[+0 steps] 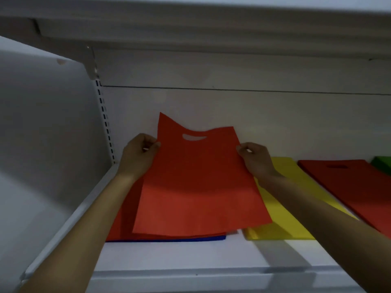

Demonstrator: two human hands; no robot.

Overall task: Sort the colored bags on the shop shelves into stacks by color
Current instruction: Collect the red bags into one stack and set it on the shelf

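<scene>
**Orange-red bag held over the left stack**

A flat orange-red fabric bag with a die-cut oval handle (196, 178) is gripped at both upper side edges. Its left edge is pinched between the curled fingers and thumb of the left hand (138, 154), and its right edge is pinched the same way by the right hand (255, 158). The top of the bag is raised toward the white back panel (275, 115), while its lower end is laid over a stack of red bags (124, 220) on the white shop shelf (179, 256). A blue bag edge (169, 239) is seen beneath that stack. Just beside it, to the right, a yellow bag stack (281, 225) is laid, followed by a dark red bag stack (355, 187) and a green bag corner (383, 163).
</scene>
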